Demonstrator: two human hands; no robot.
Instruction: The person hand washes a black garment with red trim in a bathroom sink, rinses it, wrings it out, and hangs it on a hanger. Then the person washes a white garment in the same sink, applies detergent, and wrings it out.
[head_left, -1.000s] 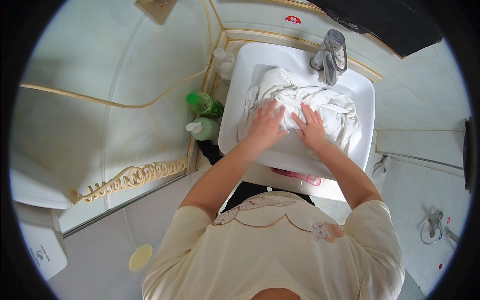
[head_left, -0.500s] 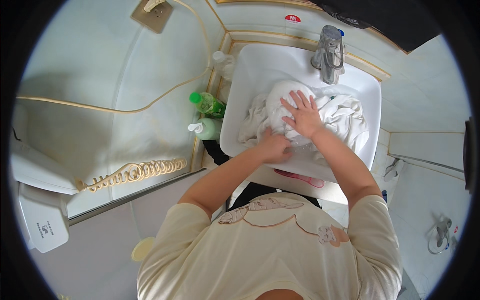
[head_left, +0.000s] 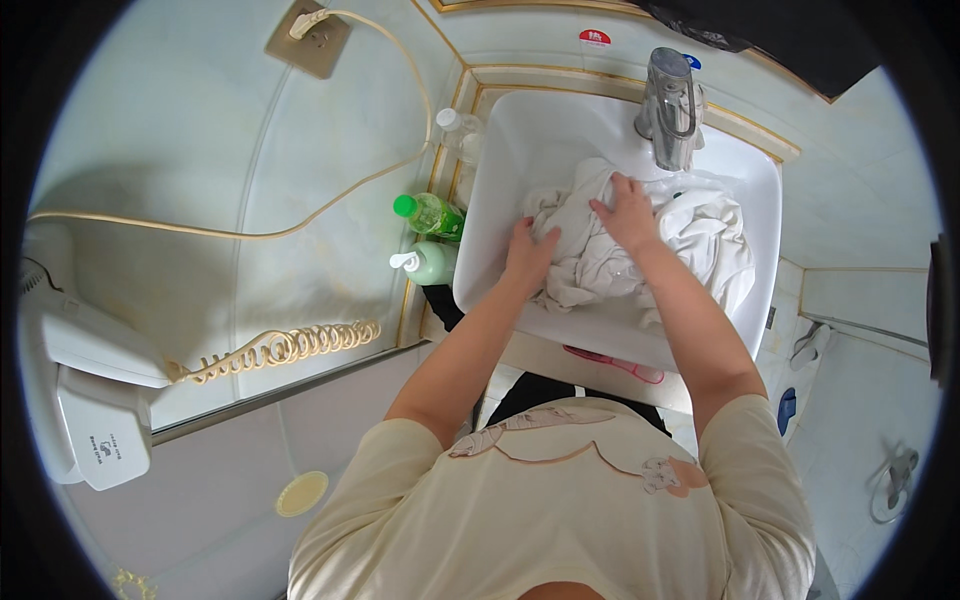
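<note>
A bunched white garment [head_left: 590, 272] lies wet in the white sink [head_left: 520, 125]. My left hand [head_left: 530, 255] grips its left side, thumb and forefinger apart around the fabric. At the far edge of the bundle, my right hand [head_left: 628, 218] has its bent fingers on a fold; the fingertips are partly lost in the cloth. More crumpled white fabric [head_left: 710, 240] fills the right side of the sink. Whether it is the same piece, I cannot tell.
A chrome faucet [head_left: 672, 110] rises at the back of the sink. Left of the basin stand a green-capped bottle [head_left: 435, 216], a pump bottle [head_left: 430, 264] and a clear bottle [head_left: 460, 130]. A pink brush [head_left: 620, 364] lies at the front edge. A hair dryer [head_left: 95, 345] hangs on the left wall.
My right hand was spread flat on a puffed-up part of the cloth; its fingers now bend over a fold. My left hand moved away from me to the cloth's left side. The puffed part has flattened.
</note>
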